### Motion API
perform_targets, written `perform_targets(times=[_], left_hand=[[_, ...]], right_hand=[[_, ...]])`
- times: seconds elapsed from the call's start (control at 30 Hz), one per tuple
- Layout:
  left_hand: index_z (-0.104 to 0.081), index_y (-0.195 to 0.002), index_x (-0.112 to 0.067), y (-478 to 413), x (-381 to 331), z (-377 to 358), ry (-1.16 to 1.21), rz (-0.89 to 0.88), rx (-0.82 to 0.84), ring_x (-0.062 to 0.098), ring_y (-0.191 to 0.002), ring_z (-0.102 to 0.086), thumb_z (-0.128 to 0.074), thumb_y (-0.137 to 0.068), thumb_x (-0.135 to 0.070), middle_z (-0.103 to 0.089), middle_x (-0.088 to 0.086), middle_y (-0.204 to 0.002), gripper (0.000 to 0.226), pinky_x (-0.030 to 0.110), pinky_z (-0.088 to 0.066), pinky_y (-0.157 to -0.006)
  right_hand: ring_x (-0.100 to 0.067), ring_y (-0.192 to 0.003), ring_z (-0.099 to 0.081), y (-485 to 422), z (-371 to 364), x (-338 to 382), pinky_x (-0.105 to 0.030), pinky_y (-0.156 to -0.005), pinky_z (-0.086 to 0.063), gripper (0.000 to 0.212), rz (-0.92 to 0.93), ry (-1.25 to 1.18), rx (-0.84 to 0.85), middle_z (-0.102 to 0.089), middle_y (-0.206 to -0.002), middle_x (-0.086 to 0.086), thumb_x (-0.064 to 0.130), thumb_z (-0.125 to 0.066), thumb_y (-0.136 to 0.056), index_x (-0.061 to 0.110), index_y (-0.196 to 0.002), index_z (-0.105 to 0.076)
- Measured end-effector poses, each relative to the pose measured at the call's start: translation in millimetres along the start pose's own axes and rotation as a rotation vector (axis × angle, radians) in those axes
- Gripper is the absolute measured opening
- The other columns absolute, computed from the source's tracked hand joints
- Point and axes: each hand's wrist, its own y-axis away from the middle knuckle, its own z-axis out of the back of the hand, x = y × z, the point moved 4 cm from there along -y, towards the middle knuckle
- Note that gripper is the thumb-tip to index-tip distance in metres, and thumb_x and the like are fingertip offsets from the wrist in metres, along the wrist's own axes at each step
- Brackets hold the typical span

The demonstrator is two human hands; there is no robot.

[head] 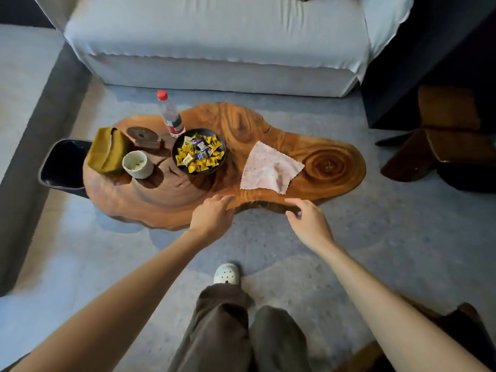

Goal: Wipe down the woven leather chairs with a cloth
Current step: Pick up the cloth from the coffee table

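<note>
A pale pink cloth [269, 169] lies folded in a rough triangle on the low wooden slab table [332, 146], right of centre. My left hand [212, 214] reaches over the table's near edge, fingers relaxed, below and left of the cloth, holding nothing. My right hand [308, 220] hovers at the near edge just below the cloth, fingers loosely bent and empty. A brown leather chair [442, 140] stands at the right, partly in shadow; its weave is not discernible. Another brown chair edge [467, 323] shows at the bottom right.
On the table's left half stand a black bowl of wrapped sweets [199, 151], a red-capped plastic bottle [170, 114], a white cup [137, 164], a yellow-green box [107, 151] and a dark round stand [143, 136]. A black bin [63, 163] sits left; a white sofa [214, 44] behind.
</note>
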Motion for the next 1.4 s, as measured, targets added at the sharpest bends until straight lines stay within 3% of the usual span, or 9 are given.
perform_targets(times=[0.13,0.4,0.63,0.77,0.9,1.0,1.13,1.23,1.4], left_hand=[[-0.042,-0.144,-0.027,-62.1,2.7,-28.9,0.035,0.014,0.086,0.027,-0.125,-0.048,-0.046,-0.099,-0.032,-0.050,0.002,-0.141,0.045,0.040,-0.049,-0.091],[-0.043,-0.143,-0.024,-161.4,12.5,-94.0,0.108,0.070,0.083,0.027,-0.126,-0.047,-0.045,-0.100,-0.028,-0.048,0.002,-0.143,0.044,0.040,-0.046,-0.090],[-0.036,-0.146,-0.031,-232.9,20.7,-168.4,0.036,0.056,0.186,0.024,-0.132,-0.036,-0.047,-0.100,-0.024,-0.040,0.001,-0.146,0.048,0.039,-0.046,-0.094],[-0.049,-0.133,-0.025,-253.1,27.2,-189.3,-0.052,0.019,0.148,0.024,-0.120,-0.042,-0.052,-0.097,-0.024,-0.042,0.002,-0.136,0.036,0.037,-0.047,-0.093],[-0.056,-0.121,-0.022,-262.5,34.6,-195.6,-0.112,-0.039,0.046,0.024,-0.109,-0.045,-0.051,-0.099,-0.023,-0.045,0.002,-0.128,0.022,0.036,-0.044,-0.090],[-0.047,-0.130,-0.023,-262.7,35.6,-197.6,-0.198,-0.072,0.105,0.022,-0.109,-0.041,-0.047,-0.100,-0.025,-0.040,0.002,-0.134,0.029,0.035,-0.039,-0.093],[-0.039,-0.137,-0.028,-254.7,34.4,-192.7,-0.303,-0.124,0.193,0.022,-0.118,-0.041,-0.055,-0.093,-0.048,-0.034,0.000,-0.141,0.050,0.037,-0.038,-0.099],[-0.039,-0.139,-0.027,-249.0,36.8,-191.3,-0.429,-0.206,0.231,0.020,-0.118,-0.041,-0.050,-0.099,-0.037,-0.038,-0.001,-0.139,0.043,0.033,-0.034,-0.098],[-0.053,-0.121,-0.026,-231.3,39.8,-180.8,-0.428,-0.252,0.243,0.019,-0.110,-0.047,-0.049,-0.098,-0.022,-0.050,-0.003,-0.121,0.024,0.031,-0.035,-0.088]], right_hand=[[-0.020,-0.114,-0.056,-62.7,-20.7,-20.8,-0.035,-0.092,-0.050,0.033,-0.092,-0.005,0.014,-0.056,-0.133,0.001,0.023,-0.056,-0.096,0.026,-0.129,-0.056],[-0.021,-0.122,-0.050,-176.1,-72.9,-71.2,-0.034,-0.087,-0.048,0.036,-0.064,0.058,0.094,-0.054,-0.134,0.000,0.022,-0.053,-0.097,0.023,-0.133,-0.052],[-0.022,-0.131,-0.041,-233.5,-130.6,-129.6,-0.036,-0.098,-0.045,0.048,-0.082,0.208,0.261,-0.046,-0.142,0.000,0.023,-0.056,-0.096,0.022,-0.141,-0.040],[-0.019,-0.125,-0.044,-249.2,-145.9,-142.9,-0.028,-0.088,-0.046,0.041,-0.008,0.296,0.184,-0.047,-0.135,0.000,0.026,-0.055,-0.096,0.020,-0.136,-0.045],[-0.019,-0.115,-0.049,-263.3,-150.7,-148.2,-0.028,-0.084,-0.047,0.027,0.032,0.340,0.123,-0.054,-0.128,-0.002,0.024,-0.052,-0.098,0.015,-0.123,-0.055],[-0.019,-0.113,-0.049,-266.8,-150.5,-150.7,-0.028,-0.083,-0.048,0.021,0.014,0.341,0.144,-0.054,-0.125,-0.002,0.023,-0.052,-0.098,0.015,-0.116,-0.059],[-0.018,-0.113,-0.048,-258.4,-135.9,-144.8,-0.026,-0.078,-0.044,0.016,-0.058,0.186,0.118,-0.053,-0.116,-0.002,0.021,-0.055,-0.096,0.014,-0.107,-0.064],[-0.014,-0.107,-0.049,-246.1,-115.7,-135.5,-0.020,-0.072,-0.035,0.009,-0.018,0.134,0.082,-0.052,-0.111,0.001,0.021,-0.055,-0.097,0.015,-0.097,-0.062],[-0.005,-0.098,-0.045,-214.6,-80.7,-118.5,-0.011,-0.063,-0.031,0.010,0.038,0.107,0.013,-0.048,-0.106,0.010,0.024,-0.056,-0.096,0.016,-0.096,-0.062]])
